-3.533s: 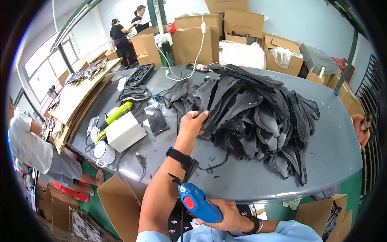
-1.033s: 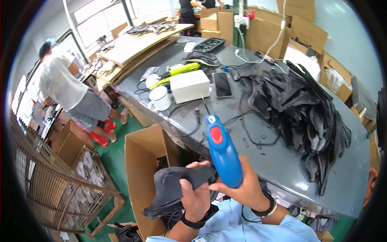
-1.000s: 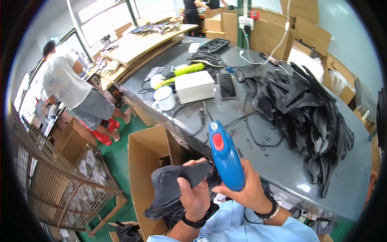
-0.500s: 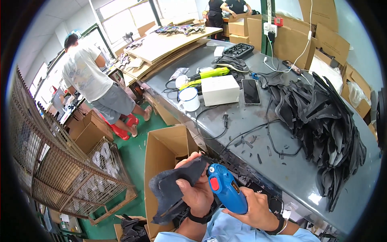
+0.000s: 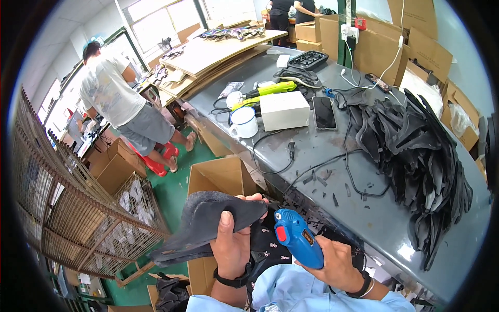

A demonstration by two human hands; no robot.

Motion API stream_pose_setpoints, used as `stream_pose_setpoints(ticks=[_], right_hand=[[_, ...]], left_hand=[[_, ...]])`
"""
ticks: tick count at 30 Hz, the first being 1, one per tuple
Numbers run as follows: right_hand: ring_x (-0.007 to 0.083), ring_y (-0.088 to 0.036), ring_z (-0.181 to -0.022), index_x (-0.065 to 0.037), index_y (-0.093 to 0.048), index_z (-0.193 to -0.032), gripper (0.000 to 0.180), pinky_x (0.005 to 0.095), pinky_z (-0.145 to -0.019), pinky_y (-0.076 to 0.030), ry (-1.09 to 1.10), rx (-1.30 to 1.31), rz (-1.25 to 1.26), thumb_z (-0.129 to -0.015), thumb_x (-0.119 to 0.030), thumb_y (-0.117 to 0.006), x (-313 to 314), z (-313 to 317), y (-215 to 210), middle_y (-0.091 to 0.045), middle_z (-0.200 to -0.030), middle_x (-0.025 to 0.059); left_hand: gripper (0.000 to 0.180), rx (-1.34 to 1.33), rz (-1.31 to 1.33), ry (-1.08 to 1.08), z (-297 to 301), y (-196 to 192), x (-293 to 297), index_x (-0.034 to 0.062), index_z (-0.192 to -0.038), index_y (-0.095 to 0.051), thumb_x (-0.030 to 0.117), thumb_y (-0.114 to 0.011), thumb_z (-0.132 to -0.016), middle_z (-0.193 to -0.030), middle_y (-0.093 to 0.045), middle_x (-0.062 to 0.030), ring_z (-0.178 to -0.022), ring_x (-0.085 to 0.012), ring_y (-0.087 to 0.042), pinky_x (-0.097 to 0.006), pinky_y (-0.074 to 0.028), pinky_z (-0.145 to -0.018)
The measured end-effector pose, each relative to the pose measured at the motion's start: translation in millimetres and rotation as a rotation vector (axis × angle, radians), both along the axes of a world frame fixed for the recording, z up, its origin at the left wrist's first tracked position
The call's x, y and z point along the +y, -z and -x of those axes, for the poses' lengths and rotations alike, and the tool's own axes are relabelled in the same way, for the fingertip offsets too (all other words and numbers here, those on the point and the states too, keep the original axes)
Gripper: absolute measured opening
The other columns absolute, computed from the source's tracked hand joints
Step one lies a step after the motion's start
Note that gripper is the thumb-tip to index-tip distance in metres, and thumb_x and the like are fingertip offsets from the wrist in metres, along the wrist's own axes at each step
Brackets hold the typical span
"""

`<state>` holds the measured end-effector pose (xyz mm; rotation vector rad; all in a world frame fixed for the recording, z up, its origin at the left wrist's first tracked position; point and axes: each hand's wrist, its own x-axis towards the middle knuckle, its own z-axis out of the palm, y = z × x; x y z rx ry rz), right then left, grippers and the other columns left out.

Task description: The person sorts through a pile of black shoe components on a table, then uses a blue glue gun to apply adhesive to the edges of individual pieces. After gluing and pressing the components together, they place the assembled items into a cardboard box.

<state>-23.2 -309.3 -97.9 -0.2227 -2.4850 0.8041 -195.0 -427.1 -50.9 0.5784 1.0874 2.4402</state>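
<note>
The left hand grips a dark grey foam-like piece, thumb on top, at the wearer's ten o'clock. The right hand is wrapped around a blue tool at twelve; its nose points at the piece's narrow tip, with a small gap between them. The piece's wide end reaches out to nine o'clock, in front of a cardboard box; I can't tell whether it touches the rim. Past the right hand, the grey table has its near edge running from eleven o'clock down to three. Green floor shows as a strip beyond the cardboard box.

On the table, dark scraps lie near that edge, and a black cord loops toward one o'clock, where a big heap of dark pieces takes up that side. At twelve stand a white box and, just right of it, a phone; a mug is to its left. A slatted rack blocks nine to ten o'clock. Farther off, a person in a white shirt stands between ten and eleven, and stacked boards lie at eleven.

The blue tool's dark panel bears orange marks, too small for me to read.
</note>
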Motion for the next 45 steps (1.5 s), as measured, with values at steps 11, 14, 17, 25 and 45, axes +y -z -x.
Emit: stream_pose_setpoints(ticks=[11,14,17,25,45], right_hand=[[0.0284,-0.062,-0.057,0.004,-0.047,-0.112,0.060,0.0351,-0.053,-0.048,0.014,0.024,0.001,-0.063,-0.012,-0.079,-3.6,-0.3,-5.8,-0.063,-0.071,0.0143],[0.0264,-0.062,-0.053,0.005,-0.048,-0.105,0.061,0.0331,-0.049,-0.048,0.008,0.066,-0.043,-0.066,-0.026,-0.083,-3.0,0.5,-3.0,-0.063,-0.070,0.0132],[0.0264,-0.063,-0.053,0.005,-0.048,-0.105,0.062,0.0330,-0.049,-0.049,-0.001,0.063,0.000,-0.066,-0.027,-0.084,-2.5,-0.9,-1.9,-0.063,-0.071,0.0138],[0.0257,-0.067,-0.061,0.004,-0.048,-0.105,0.064,0.0318,-0.054,-0.053,-0.040,0.019,0.096,-0.065,-0.029,-0.084,-1.8,0.4,-6.9,-0.065,-0.078,0.0147],[0.0284,-0.061,-0.056,0.003,-0.049,-0.112,0.062,0.0361,-0.051,-0.048,-0.053,-0.005,0.045,-0.062,-0.014,-0.080,-4.8,-4.4,-2.3,-0.062,-0.071,0.0136]], left_hand=[[0.034,0.160,0.270,-0.056,-3.7,-6.2,0.5,-0.0027,-0.116,-0.051,0.016,-0.057,-0.088,-0.109,-0.060,-0.0177,-0.104,-0.0277,-0.057,-0.040,-0.044,-0.094],[0.034,0.203,0.287,-0.104,-4.4,7.7,-5.4,-0.0009,-0.115,-0.052,0.014,-0.060,-0.086,-0.109,-0.059,-0.0141,-0.100,-0.0235,-0.058,-0.036,-0.044,-0.091],[0.036,0.097,0.113,-0.155,-4.6,0.6,-1.0,0.0000,-0.116,-0.051,0.015,-0.061,-0.085,-0.108,-0.058,-0.0113,-0.099,-0.0208,-0.057,-0.034,-0.044,-0.091],[0.032,0.045,0.091,-0.147,-12.8,6.4,8.5,0.0011,-0.115,-0.049,0.004,-0.059,-0.085,-0.108,-0.057,-0.0089,-0.100,-0.0167,-0.055,-0.030,-0.043,-0.092],[0.029,0.665,0.743,0.269,36.3,-13.9,-8.8,-0.0001,-0.102,-0.063,-0.003,-0.064,-0.073,-0.088,-0.063,-0.0092,-0.081,-0.0195,-0.060,-0.030,-0.047,-0.073]])
